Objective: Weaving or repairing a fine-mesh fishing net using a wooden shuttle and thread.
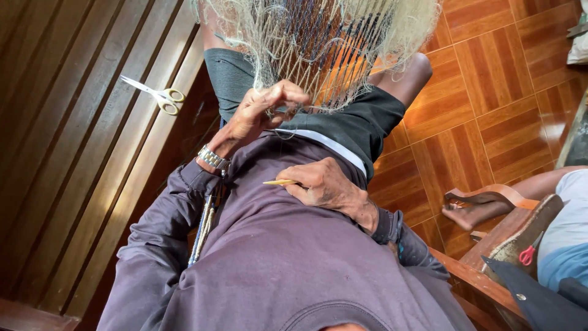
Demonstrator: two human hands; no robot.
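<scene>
A pale fishing net [318, 43] with dark strands hangs in front of me and drapes over my knees. My left hand [263, 110] pinches the lower edge of the net between thumb and fingers; a metal watch [213, 158] sits on that wrist. My right hand [324, 187] rests against my purple shirt and grips a thin yellow netting needle [278, 182], whose tip points left. The two hands are a short way apart, the left one higher.
Scissors with yellow handles [160, 95] lie on the wooden slatted bench [92, 153] to my left. Orange tiled floor [490, 92] spreads to the right. Another person's foot in a sandal [484, 205] and a wooden chair arm [484, 270] are at lower right.
</scene>
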